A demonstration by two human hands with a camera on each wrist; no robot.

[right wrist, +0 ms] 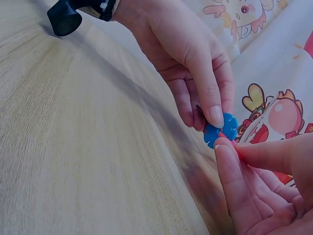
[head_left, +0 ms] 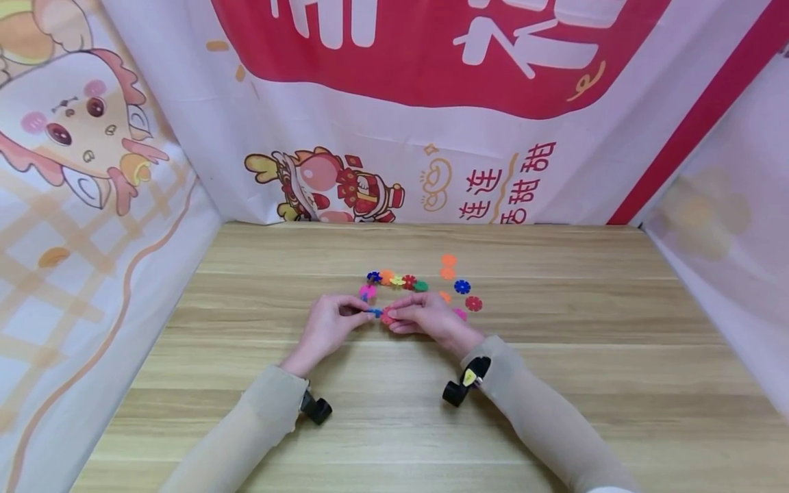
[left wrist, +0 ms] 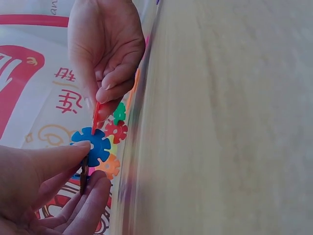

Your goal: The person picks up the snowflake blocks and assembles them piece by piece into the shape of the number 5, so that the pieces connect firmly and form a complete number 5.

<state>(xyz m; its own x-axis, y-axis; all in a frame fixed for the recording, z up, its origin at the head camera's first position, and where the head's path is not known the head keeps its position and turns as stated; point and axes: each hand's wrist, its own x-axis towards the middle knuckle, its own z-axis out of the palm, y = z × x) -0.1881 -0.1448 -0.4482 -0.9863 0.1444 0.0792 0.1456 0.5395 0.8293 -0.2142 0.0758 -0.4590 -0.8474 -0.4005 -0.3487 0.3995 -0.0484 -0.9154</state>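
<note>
- Nearest us, a left sleeve (head_left: 246, 418) and a right sleeve (head_left: 542, 411), both beige, reach in over the wood-grain table (head_left: 382, 424).
- At the cuffs we note a black left wrist device (head_left: 317, 409) and a black right wrist device (head_left: 455, 392).
- Left hand (head_left: 329, 322): thumb and fingers pinch the held blue disc (left wrist: 99, 149), notched all round its rim.
- Right hand (head_left: 428, 316): thumb and fingertips pinch the held red disc (head_left: 387, 316), which meets the blue one's edge between the two hands. Whether the notches interlock, we cannot tell.
- Just beyond the hands we trace a curved row of like discs: pink disc (head_left: 368, 292), dark blue disc (head_left: 374, 276), orange disc (head_left: 386, 277), yellow disc (head_left: 397, 280), red disc (head_left: 409, 281), green disc (head_left: 421, 286).
- Right of that row we count six scattered discs, among them a separate blue disc (head_left: 461, 287) and a separate red disc (head_left: 473, 303); two orange ones lie farthest off.
- Behind the table we see a printed cloth (head_left: 382, 123), white and red, with cartoon figures and lettering.
</note>
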